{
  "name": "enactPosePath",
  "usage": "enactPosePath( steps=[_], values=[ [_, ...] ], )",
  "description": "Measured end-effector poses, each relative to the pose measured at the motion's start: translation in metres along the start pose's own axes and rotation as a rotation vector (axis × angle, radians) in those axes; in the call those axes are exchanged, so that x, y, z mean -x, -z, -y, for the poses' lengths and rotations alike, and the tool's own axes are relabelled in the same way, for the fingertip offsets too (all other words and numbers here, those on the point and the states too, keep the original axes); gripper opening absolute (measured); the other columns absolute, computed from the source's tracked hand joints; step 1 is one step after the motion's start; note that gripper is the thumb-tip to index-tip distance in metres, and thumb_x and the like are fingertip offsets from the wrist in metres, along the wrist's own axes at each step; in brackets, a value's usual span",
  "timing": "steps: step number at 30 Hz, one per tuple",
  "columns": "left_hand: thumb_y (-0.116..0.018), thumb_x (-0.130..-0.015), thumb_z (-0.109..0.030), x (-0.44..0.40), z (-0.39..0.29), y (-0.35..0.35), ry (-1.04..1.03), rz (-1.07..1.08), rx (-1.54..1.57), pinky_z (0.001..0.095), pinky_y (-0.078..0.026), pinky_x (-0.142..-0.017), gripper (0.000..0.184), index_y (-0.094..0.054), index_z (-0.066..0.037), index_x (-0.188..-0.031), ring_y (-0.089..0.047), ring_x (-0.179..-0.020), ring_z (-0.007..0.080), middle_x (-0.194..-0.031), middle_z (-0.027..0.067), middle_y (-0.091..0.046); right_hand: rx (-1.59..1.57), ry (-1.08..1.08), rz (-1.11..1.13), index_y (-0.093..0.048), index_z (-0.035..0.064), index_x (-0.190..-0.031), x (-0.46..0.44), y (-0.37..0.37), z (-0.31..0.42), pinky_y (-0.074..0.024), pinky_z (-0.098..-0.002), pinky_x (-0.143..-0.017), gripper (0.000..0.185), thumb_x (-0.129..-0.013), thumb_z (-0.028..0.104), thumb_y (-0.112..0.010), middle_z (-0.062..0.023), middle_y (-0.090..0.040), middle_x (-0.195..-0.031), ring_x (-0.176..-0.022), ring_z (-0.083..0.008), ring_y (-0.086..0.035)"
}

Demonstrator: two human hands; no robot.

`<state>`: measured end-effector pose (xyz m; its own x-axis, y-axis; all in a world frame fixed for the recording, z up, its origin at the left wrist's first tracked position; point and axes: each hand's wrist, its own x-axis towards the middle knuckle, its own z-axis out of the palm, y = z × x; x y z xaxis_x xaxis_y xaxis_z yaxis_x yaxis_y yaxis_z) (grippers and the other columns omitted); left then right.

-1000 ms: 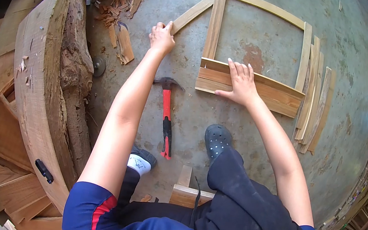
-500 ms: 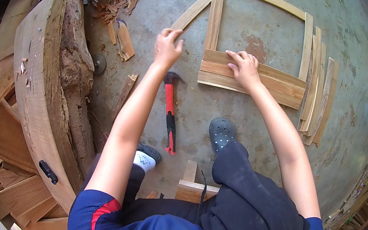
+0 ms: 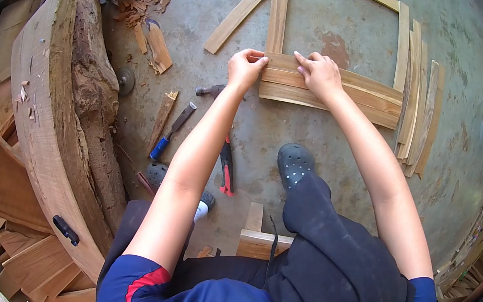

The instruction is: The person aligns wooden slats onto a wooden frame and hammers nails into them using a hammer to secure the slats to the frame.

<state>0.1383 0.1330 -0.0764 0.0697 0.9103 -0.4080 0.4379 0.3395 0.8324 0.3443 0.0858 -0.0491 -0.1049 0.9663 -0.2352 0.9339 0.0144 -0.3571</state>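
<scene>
From far off, I see flat brown boards (image 3: 362, 98) side by side on the grey floor (image 3: 351, 167), at the near end of a thin wood frame (image 3: 278, 16). They have light and dark streaks. The right hand (image 3: 322, 75) lies on them, thumb and first finger a little apart. The left hand (image 3: 245, 69) is at their left end, thumb and finger close together; I can't tell if it pinches. The left arm partly hides a hammer (image 3: 226, 171).
</scene>
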Motion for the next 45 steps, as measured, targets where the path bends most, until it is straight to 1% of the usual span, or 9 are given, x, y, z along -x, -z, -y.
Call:
enactPosePath(
  steps=[14, 17, 21, 26, 30, 36, 41, 42, 45],
  values=[
    [-0.070, -0.084, -0.033, -0.032, -0.025, 0.006, 0.325, 0.371, -0.407, 0.0267, -0.052, -0.055, 0.031, -0.069, -0.004, -0.092, -0.065, -0.067, 0.0120, -0.082, 0.0056, -0.069, 0.158, 0.053, -0.124, -0.053, 0.0227, -0.131, 0.003, -0.006, 0.008, -0.0454, -0.0461, -0.093, 0.040, -0.091, 0.023, -0.052, -0.0102, -0.058, -0.125, -0.110, -0.0262, -0.057],
    [-0.067, -0.086, -0.035, -0.034, -0.025, 0.005, 0.336, 0.412, -0.413, 0.0275, -0.051, -0.056, 0.031, -0.067, -0.004, -0.094, -0.065, -0.068, 0.0125, -0.083, 0.0051, -0.068, -0.031, -0.244, 0.154, -0.071, 0.0203, -0.101, -0.017, 0.023, 0.018, -0.0524, -0.0380, -0.079, 0.019, -0.086, 0.026, -0.060, -0.0092, -0.070, -0.093, -0.092, -0.0231, -0.066],
    [-0.067, -0.086, -0.034, -0.034, -0.017, 0.004, 0.299, 0.389, -0.372, 0.0292, -0.053, -0.058, 0.028, -0.067, -0.006, -0.085, -0.064, -0.062, 0.0132, -0.075, 0.0060, -0.069, -0.069, -0.368, 0.255, -0.072, 0.0172, -0.092, -0.045, 0.038, 0.020, -0.0521, -0.0371, -0.080, 0.015, -0.083, 0.027, -0.065, -0.0074, -0.070, -0.090, -0.095, -0.0229, -0.066],
    [-0.065, -0.088, -0.032, -0.030, -0.018, 0.004, 0.345, 0.404, -0.332, 0.0271, -0.048, -0.054, 0.026, -0.065, -0.006, -0.092, -0.061, -0.065, 0.0118, -0.080, 0.0029, -0.066, -0.160, -0.422, 0.382, -0.073, 0.0103, -0.084, -0.066, 0.037, 0.006, -0.0517, -0.0377, -0.078, 0.037, -0.052, 0.016, -0.089, -0.0103, -0.070, -0.092, -0.089, -0.0266, -0.066],
    [-0.067, -0.086, -0.028, -0.031, -0.021, 0.006, 0.348, 0.389, -0.281, 0.0264, -0.037, -0.043, 0.022, -0.064, -0.006, -0.086, -0.047, -0.048, 0.0087, -0.064, 0.0000, -0.057, -0.216, -0.440, 0.478, -0.073, 0.0147, -0.087, -0.070, 0.032, -0.010, -0.0516, -0.0345, -0.081, 0.038, -0.053, 0.019, -0.090, -0.0060, -0.070, -0.096, -0.093, -0.0221, -0.065],
    [-0.074, -0.077, -0.028, -0.034, -0.011, 0.005, 0.400, 0.337, -0.178, 0.0293, -0.048, -0.052, 0.022, -0.068, -0.009, -0.085, -0.055, -0.051, 0.0119, -0.066, 0.0026, -0.063, -0.265, -0.384, 0.534, -0.073, 0.0112, -0.088, -0.076, 0.036, -0.010, -0.0514, -0.0328, -0.081, 0.039, -0.054, 0.019, -0.090, -0.0079, -0.070, -0.098, -0.091, -0.0213, -0.066],
    [-0.074, -0.079, -0.017, -0.031, -0.025, 0.006, 0.383, 0.270, -0.097, 0.0241, -0.038, -0.046, 0.017, -0.064, -0.007, -0.088, -0.048, -0.055, 0.0074, -0.071, -0.0009, -0.060, 0.076, -0.140, 0.896, -0.071, 0.0256, -0.105, -0.108, 0.027, 0.003, -0.0511, -0.0350, -0.086, 0.049, -0.059, 0.035, -0.087, 0.0006, -0.067, -0.110, -0.100, -0.0214, -0.063],
    [-0.074, -0.079, -0.017, -0.031, -0.022, 0.008, 0.435, 0.322, 0.024, 0.0242, -0.039, -0.048, 0.017, -0.064, -0.008, -0.088, -0.048, -0.057, 0.0075, -0.071, -0.0013, -0.061, -0.157, -0.217, 0.817, -0.073, 0.0092, -0.088, -0.104, 0.024, 0.002, -0.0517, -0.0340, -0.074, 0.037, -0.055, 0.011, -0.088, -0.0075, -0.071, -0.086, -0.078, -0.0188, -0.064],
    [-0.074, -0.078, -0.015, -0.034, -0.020, 0.004, 0.380, 0.314, -0.070, 0.0245, -0.039, -0.050, 0.016, -0.064, -0.007, -0.088, -0.049, -0.058, 0.0076, -0.072, -0.0019, -0.061, -0.293, -0.395, 0.690, -0.073, 0.0086, -0.087, -0.107, 0.016, 0.007, -0.0512, -0.0345, -0.071, 0.039, -0.054, 0.021, -0.090, -0.0084, -0.071, -0.085, -0.076, -0.0198, -0.065]
  ],
)
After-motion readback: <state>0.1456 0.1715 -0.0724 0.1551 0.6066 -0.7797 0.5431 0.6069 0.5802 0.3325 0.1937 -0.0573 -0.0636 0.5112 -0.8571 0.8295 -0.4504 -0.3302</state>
